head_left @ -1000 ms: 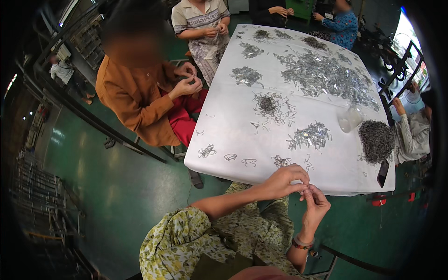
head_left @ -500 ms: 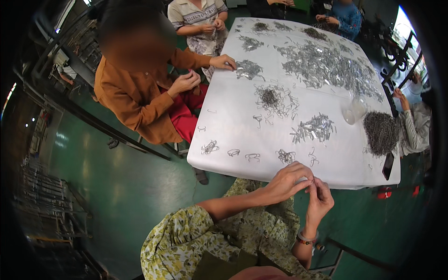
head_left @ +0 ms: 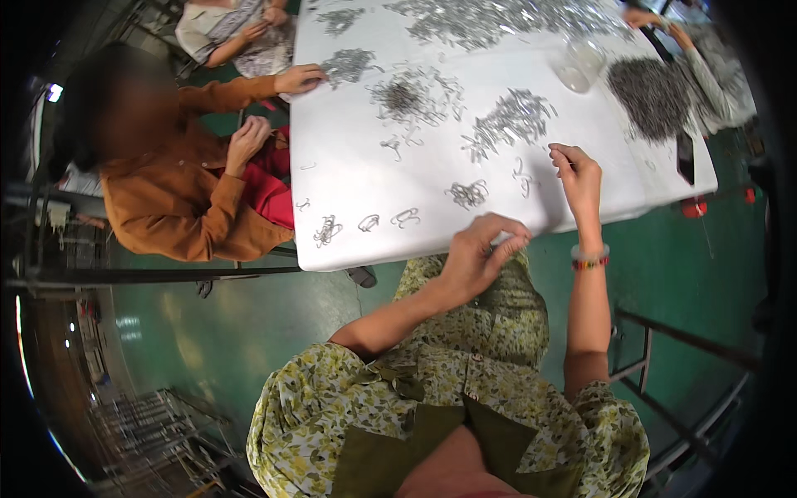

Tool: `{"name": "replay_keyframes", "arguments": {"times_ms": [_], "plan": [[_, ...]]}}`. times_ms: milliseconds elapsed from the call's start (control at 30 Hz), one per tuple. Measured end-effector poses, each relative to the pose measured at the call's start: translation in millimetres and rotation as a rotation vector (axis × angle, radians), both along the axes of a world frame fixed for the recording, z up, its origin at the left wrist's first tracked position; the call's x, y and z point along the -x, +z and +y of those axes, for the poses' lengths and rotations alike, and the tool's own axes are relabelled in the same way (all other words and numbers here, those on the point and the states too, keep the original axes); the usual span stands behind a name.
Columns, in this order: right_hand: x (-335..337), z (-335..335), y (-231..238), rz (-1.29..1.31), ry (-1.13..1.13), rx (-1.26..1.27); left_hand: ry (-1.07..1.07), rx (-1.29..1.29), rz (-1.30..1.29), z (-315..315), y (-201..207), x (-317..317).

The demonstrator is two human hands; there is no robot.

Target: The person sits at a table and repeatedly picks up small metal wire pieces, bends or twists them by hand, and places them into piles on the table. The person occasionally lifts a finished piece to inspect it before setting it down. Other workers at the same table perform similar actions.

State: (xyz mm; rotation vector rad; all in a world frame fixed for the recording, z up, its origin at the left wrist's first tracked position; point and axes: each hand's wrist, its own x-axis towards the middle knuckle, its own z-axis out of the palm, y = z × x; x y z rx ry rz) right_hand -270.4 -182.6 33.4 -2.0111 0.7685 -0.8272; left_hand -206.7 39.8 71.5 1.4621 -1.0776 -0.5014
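Crowded white-topped table [head_left: 353, 178]

A broad scatter of clear, shiny strips [head_left: 515, 21] spreads over the farthest part in view. Nearer lies a smaller heap of similar strips [head_left: 510, 123], right of a loose, dark-centred cluster of bent wires [head_left: 404, 97]. Small groups of wire hooks line the near side: a tangled bundle [head_left: 328, 231] at the left, a denser bunch [head_left: 466, 194] farther right, then a few loose hooks [head_left: 525, 177]. Toward the right edge, a transparent container [head_left: 579, 65] stands beside a large dark heap [head_left: 650, 97], with a dark phone [head_left: 686, 158] close by.
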Motion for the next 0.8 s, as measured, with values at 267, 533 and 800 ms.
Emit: {"name": "replay_keyframes", "arguments": {"times_ms": [267, 533, 800], "plan": [[-53, -41, -66, 0.267, 0.125, 0.521, -0.009, 0.031, -0.046, 5, -3, 2], [-31, -13, -25, 0.185, 0.143, -0.013, -0.042, 0.108, -0.092, 6, -5, 2], [61, 101, 68, -0.36, 0.302, -0.487, 0.011, 0.109, 0.061, 2, -1, -6]]}}
